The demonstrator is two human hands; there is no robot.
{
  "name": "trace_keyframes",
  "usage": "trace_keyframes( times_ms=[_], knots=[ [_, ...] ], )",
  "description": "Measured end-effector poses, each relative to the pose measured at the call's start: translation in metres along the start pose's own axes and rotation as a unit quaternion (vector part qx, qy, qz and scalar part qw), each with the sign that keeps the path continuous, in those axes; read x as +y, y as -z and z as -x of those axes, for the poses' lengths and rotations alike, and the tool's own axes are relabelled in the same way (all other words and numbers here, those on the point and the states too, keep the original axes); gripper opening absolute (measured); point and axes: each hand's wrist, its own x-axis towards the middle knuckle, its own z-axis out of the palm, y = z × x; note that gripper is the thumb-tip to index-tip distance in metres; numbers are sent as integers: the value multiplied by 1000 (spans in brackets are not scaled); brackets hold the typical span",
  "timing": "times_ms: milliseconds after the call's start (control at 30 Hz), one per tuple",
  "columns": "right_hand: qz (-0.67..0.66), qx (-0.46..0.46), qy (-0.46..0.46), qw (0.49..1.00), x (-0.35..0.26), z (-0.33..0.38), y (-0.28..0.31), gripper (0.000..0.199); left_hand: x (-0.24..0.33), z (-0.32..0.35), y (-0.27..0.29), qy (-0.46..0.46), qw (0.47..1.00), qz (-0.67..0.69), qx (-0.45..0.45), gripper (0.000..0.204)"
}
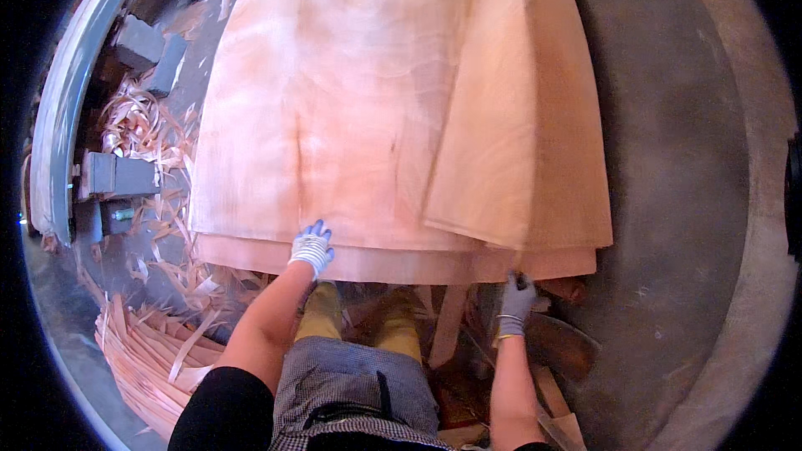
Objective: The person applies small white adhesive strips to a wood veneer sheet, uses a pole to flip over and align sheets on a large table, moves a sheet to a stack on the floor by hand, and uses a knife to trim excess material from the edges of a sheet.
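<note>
The right hand (515,305) curls at the near right edge of the wood veneer sheets (359,167); whether it grips anything, I cannot tell. Leftward, the left hand (312,249) spreads over that edge. Light, even pressure should keep the overlapping sheet (493,117) beyond from splitting.

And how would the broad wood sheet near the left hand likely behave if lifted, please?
The broad wood sheet is probably floppy, since its edge looks thin for its width. It might split, as dark crack-like marks show.
</note>
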Motion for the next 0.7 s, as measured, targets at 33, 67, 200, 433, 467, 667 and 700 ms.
trace_keyframes(
  times_ms=[33, 67, 200, 433, 467, 667, 700],
  knots=[
    [103, 44, 44, 993, 37, -16, 26, 26, 5, -1, 4, 5, 1000, 1, -10, 50],
    [204, 86, 85, 971, 66, -29, 51, 29, 10, -4, 11, 9, 1000, 1, -21, 50],
    [297, 122, -63, 945, 98, -50, 132, 34, 12, -3, 22, 29, 998, -27, -48, 53],
    [320, 31, 25, 947, 165, -26, 170, 30, 31, 13, 43, 51, 998, -2, -44, 47],
    [270, 29, -2, 962, 154, -18, 166, 27, 33, 25, 47, 53, 997, 2, -47, 46],
    [182, 21, 26, 983, 31, 47, 169, 24, 39, 93, 26, 36, 980, 121, -152, 47],
    [139, 22, 48, 989, 33, 54, 164, 22, 47, 112, 31, 41, 977, 162, -136, 47]
  ],
)
